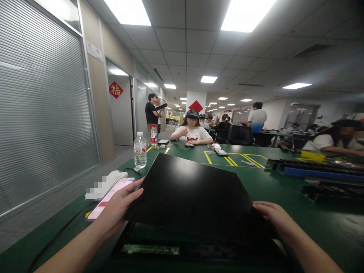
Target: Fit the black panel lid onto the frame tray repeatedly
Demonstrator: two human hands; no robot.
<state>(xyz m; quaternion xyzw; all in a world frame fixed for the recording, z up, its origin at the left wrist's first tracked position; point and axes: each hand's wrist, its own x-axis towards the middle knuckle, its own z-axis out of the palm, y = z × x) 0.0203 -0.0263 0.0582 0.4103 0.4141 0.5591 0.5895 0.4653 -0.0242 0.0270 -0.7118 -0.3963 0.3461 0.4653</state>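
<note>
- Nearest the camera, a green circuit board (150, 249) shows as a strip in a dark frame (203, 251), low in the view and mostly in shadow.
- Above this frame and beyond it, over the green table (264, 184), is a flat black panel (182, 193), tilted, its glossy face catching the ceiling light; whether its near edge touches the frame, I cannot tell.
- The left hand (121, 203) grips the panel's left edge, thumb along the rim, the other fingers partly hidden behind it.
- The right hand (271, 217) holds the right edge by its fingertips — a thinner grip, to judge by what shows; its thumb is out of sight.
- The likeliest mishap is a slip on the right: the smooth edge could slide off those fingertips, and that corner would drop onto the frame.
- Uneven lifting by the two hands could twist the panel and crack or bend it; lowering it askew could scrape the exposed board.
- On the left, a smartphone (115, 191) lies close by the hand — a sideways swing could knock it, or catch the black cable (64, 226).
- Beyond the panel's far left corner stands a clear water bottle (140, 151), which a careless push forward could tip.
</note>
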